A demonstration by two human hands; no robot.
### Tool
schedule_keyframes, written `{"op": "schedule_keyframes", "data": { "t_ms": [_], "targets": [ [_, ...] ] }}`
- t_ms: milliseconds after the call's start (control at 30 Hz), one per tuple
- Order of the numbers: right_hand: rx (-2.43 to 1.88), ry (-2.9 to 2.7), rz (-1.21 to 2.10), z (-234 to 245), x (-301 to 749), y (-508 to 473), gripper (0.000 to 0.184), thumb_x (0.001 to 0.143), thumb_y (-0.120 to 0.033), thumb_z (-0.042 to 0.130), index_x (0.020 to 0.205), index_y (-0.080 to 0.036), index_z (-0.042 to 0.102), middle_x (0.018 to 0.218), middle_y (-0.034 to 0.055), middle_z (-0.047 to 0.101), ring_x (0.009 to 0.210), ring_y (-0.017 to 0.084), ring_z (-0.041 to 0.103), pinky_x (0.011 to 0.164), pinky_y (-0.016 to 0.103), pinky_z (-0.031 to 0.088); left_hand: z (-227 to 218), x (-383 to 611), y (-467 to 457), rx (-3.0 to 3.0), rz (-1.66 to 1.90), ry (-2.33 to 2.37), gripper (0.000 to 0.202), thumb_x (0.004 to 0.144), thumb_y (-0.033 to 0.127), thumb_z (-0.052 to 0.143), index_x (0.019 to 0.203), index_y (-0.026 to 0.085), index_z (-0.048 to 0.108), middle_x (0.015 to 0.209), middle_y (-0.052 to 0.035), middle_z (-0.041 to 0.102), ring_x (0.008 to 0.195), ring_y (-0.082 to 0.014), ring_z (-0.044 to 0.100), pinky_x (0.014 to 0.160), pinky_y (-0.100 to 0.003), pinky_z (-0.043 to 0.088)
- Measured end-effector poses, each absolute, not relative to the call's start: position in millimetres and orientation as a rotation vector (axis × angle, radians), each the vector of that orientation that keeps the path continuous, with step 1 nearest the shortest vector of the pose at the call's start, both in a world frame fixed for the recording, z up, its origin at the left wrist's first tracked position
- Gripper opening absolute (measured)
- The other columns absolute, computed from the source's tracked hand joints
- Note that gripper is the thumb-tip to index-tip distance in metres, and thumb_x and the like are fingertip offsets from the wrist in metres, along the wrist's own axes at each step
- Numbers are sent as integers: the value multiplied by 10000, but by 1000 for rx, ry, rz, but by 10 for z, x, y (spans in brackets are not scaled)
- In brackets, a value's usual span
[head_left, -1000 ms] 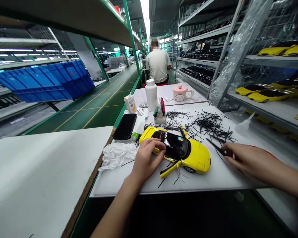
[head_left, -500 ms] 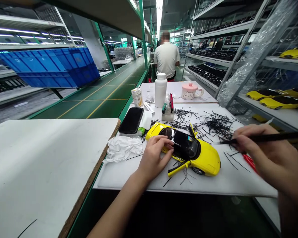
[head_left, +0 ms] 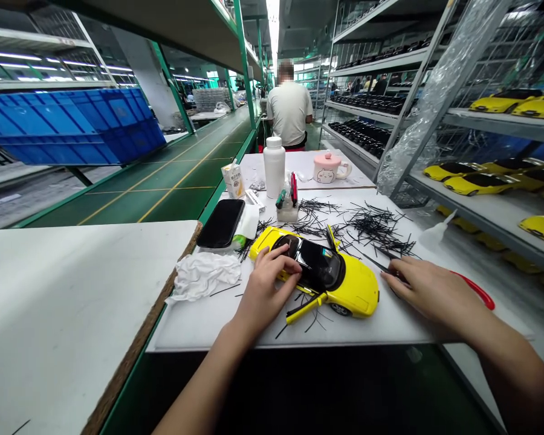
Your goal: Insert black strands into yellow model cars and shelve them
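A yellow model car (head_left: 356,284) with a black roof lies at an angle on the white work surface, both doors swung out. My left hand (head_left: 272,278) is against its rear side and window, fingers curled over the body and thumb close to the index finger. To the right of the car, my right hand (head_left: 424,287) is low over the surface, with its fingers closed on a slim black pointed tool (head_left: 395,275) that is mostly hidden. A red curved handle (head_left: 478,291) shows beyond this hand. Thin black strips (head_left: 376,226) are strewn behind the car.
A phone (head_left: 221,223), crumpled white tissue (head_left: 206,275), white bottle (head_left: 274,166), pen holder (head_left: 288,211) and pink-lidded mug (head_left: 330,169) stand around the car. Green conveyor (head_left: 163,181) runs left; shelves with yellow cars (head_left: 476,183) stand right. A person (head_left: 289,112) sits ahead.
My right hand has lowered to the surface from its raised position, bringing the black tool down beside the red handle. My left hand stays on the car. The whole view has shifted slightly.
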State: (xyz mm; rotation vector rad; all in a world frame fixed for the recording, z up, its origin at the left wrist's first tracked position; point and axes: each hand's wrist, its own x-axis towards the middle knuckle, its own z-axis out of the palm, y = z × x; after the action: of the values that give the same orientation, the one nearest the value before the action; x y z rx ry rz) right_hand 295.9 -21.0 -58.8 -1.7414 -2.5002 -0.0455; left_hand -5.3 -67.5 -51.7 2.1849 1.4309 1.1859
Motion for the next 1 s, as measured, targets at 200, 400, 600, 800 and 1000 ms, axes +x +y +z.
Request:
{"op": "schedule_keyframes", "data": {
  "t_ms": [200, 400, 600, 800, 1000],
  "targets": [
    [-1084, -2324, 111, -281, 2559, -337, 217, 936, -313, 485, 1029, -178, 627, 962, 94, 640, 918, 238, 595, 777, 353, 482, -550, 193, -733, 2155, 1223, 1432, 136, 859, 144, 587, 963, 220, 545, 857, -15, 686, 1245, -234, 530, 1098, -492, 295],
    [-794, -2352, 239, -315, 2100, -416, 169, 915, -227, 539, 989, -193, 687, 907, 82, 631, 840, 210, 567, 732, 334, 492, -596, 258, -765, 2200, 1243, 1414, 158, 859, 138, 585, 959, 227, 502, 862, 0, 658, 1233, -216, 537, 1124, -495, 273],
    [-725, -2305, 191, -431, 2093, -419, 174, 908, -167, 529, 919, -163, 702, 817, 68, 575, 766, 181, 527, 671, 305, 454, -619, 233, -775, 2211, 1279, 1378, 157, 843, 117, 589, 911, 215, 487, 907, -9, 638, 1221, -199, 542, 1134, -457, 276],
    [-545, -2561, 116, -351, 2261, -303, 161, 892, -175, 548, 912, -164, 706, 812, 64, 504, 737, 173, 468, 638, 291, 406, -608, 206, -778, 2146, 1368, 1329, 253, 790, 30, 524, 978, 197, 494, 972, -42, 623, 1187, -186, 540, 1111, -410, 335],
    [-582, -2778, 81, -215, 2293, -260, 184, 907, -218, 538, 913, -190, 719, 800, 49, 443, 712, 165, 440, 598, 271, 360, -588, 201, -770, 2191, 1242, 1435, 362, 783, 62, 515, 1129, 164, 493, 1243, -114, 556, 1290, -223, 427, 1173, -468, 207]
  ]
}}
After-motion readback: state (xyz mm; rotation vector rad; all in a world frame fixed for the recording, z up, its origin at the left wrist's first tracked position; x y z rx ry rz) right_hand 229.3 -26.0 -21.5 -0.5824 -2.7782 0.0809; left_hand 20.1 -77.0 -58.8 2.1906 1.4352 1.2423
